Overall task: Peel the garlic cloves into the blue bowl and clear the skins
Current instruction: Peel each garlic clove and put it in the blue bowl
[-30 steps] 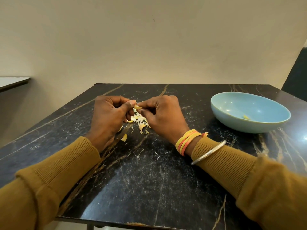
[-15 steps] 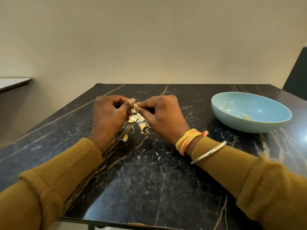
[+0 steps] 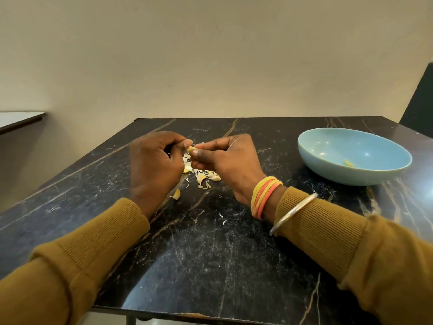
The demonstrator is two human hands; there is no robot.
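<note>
Wears a long-sleeved top of mustard-brown knit. Shows fine ribbing on the cuff of the left sleeve (image 3: 98,242) and of the right sleeve (image 3: 328,231), with smoother cloth higher up both arms. Leaves the left hand (image 3: 154,167) and the right hand (image 3: 229,165) uncovered. Carries on the right wrist a bundle of threads (image 3: 263,197), yellow and orange-pink, wound around several times. Has just behind it, over the ribbed cuff, a thin silver-coloured bangle (image 3: 294,214).

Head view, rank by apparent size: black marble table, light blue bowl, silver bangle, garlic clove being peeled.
1. black marble-patterned table
2. light blue ceramic bowl
3. silver metal bangle, though it is nearer the camera than the bowl
4. pale yellow garlic clove, partly hidden by fingers
</note>
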